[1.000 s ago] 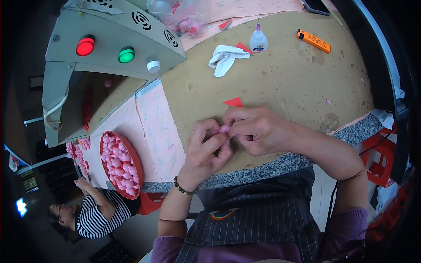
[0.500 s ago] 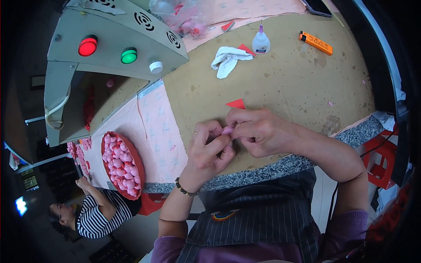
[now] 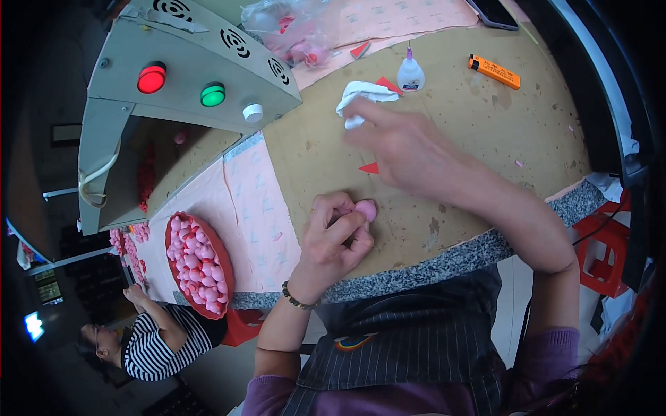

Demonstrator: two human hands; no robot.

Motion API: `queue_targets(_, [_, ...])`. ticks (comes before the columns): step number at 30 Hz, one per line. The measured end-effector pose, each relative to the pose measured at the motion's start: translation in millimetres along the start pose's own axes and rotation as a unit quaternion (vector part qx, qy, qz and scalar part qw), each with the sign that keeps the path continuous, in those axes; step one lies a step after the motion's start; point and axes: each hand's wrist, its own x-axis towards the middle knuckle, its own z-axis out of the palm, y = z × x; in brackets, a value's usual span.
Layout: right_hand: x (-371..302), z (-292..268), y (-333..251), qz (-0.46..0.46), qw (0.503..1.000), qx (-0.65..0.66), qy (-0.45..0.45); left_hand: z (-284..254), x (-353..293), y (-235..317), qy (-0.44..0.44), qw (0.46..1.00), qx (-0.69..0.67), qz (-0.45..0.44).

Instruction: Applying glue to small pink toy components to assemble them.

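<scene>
Just above the table's near edge, my left hand (image 3: 336, 239) is closed, with a small round pink piece (image 3: 366, 209) pinched between thumb and fingers. My right hand (image 3: 413, 149) is apart from it, farther up the brown board, its fingers smeared by motion. Those fingers overlap the lower edge of a crumpled white cloth (image 3: 364, 91); whether they touch it I cannot tell. A small red triangular piece (image 3: 370, 168) lies between my hands, partly covered by the right one. Behind the cloth are another red piece (image 3: 390, 84) and a small clear bottle (image 3: 411, 75) with a purple needle tip.
Left of the brown board (image 3: 444, 118) stands a grey machine (image 3: 187, 76) with red and green buttons. A red basket (image 3: 225, 263) of pink pieces is at the table's left. An orange lighter (image 3: 494, 71), a phone (image 3: 496, 15) and a plastic bag (image 3: 284, 31) lie farther back. A person (image 3: 152, 340) sits at lower left.
My right hand has let go of the pink piece and moved up and away toward the white cloth. My left hand stays in place, still holding the piece, which now shows more fully.
</scene>
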Motion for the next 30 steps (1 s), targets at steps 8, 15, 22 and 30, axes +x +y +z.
queue_targets(8, [7.5, 11.7, 17.0, 0.002, 0.986, -0.165, -0.024, 1.7, 2.4, 0.3, -0.004, 1.0, -0.02, -0.006])
queue_targets(15, [-53.7, 7.2, -37.3, -0.028, 0.998, 0.049, 0.006, -1.1, 6.2, 4.2, -0.002, 1.0, -0.006, -0.003])
queue_targets(22, [-62.3, 11.9, -40.1, -0.084, 0.994, -0.071, -0.026, -4.9, 2.7, 1.8, -0.016, 1.0, 0.002, -0.02])
queue_targets(30, [-59.0, 16.9, -44.3, -0.112, 0.993, -0.042, 0.002, -6.3, 3.2, -0.8, -0.017, 0.999, -0.027, -0.035])
